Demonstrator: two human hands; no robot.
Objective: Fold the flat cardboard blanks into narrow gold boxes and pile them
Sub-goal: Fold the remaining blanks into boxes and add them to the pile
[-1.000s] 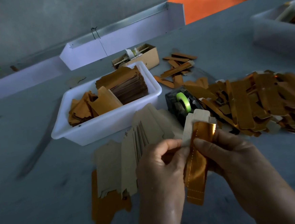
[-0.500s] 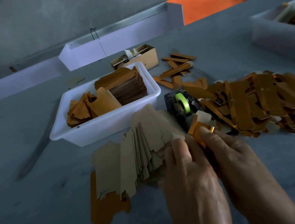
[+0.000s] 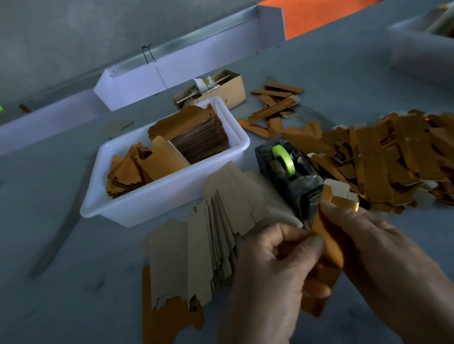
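- We saw both hands low in the view, working one gold blank [image 3: 328, 248] between them, lifted just above the desk [image 3: 68, 306].
- The left hand [image 3: 272, 277] had its fingers curled, thumb and fingers pinching the blank's left edge.
- The right hand [image 3: 367, 242] gripped the same blank from the right, its thumb laid along the gold face near the top.
- The blank's top flaps [image 3: 339, 193], partly bent, stood just in front of a dark tape dispenser [image 3: 288, 177] with a green roll.
- To the left of the hands lay a fanned stack of flat blanks [image 3: 207, 244], plain grey-brown side up, with gold showing under its near edge.
- A heap of folded gold boxes [image 3: 399, 163] spread across the desk on the right, touching the dispenser's far side.
- Behind the stack stood a white tub [image 3: 168, 201] filled with more gold blanks, some stacked, some loose.
- Beyond the tub we noted a small brown carton [image 3: 230, 90] and a few scattered gold boxes [image 3: 275, 105].
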